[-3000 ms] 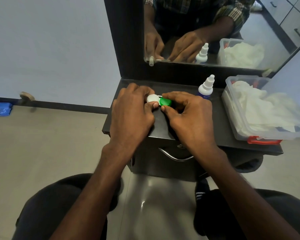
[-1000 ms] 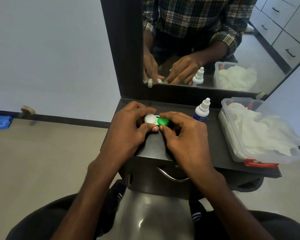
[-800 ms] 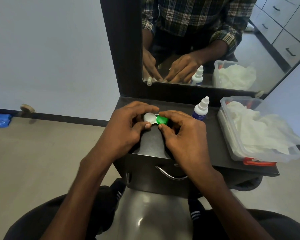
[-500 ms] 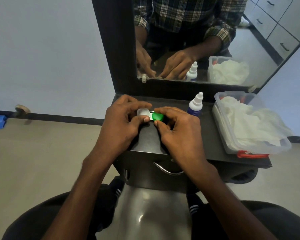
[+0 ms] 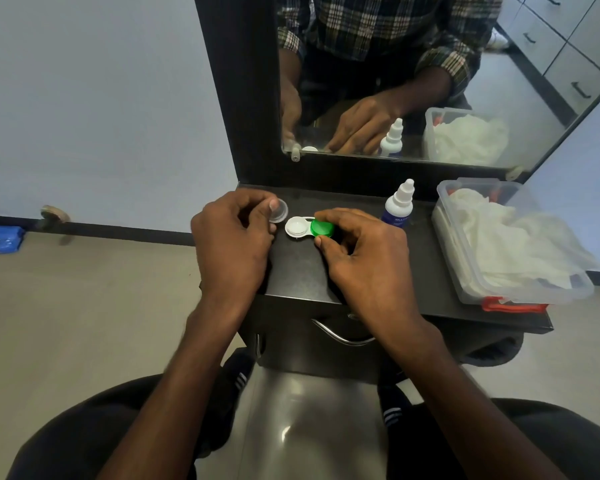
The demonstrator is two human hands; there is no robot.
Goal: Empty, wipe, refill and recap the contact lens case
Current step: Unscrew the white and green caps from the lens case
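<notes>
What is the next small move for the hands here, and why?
Probably set the clear cap down on the black table. The left hand holds it clear of the open white well, while the right hand grips the green cap, which is not yet off.

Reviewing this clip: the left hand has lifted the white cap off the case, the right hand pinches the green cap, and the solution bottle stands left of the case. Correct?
Not quite. In the head view the solution bottle stands right of the case, not left. The rest holds: the left hand holds the white cap off the case, and the right hand pinches the green cap.
</notes>
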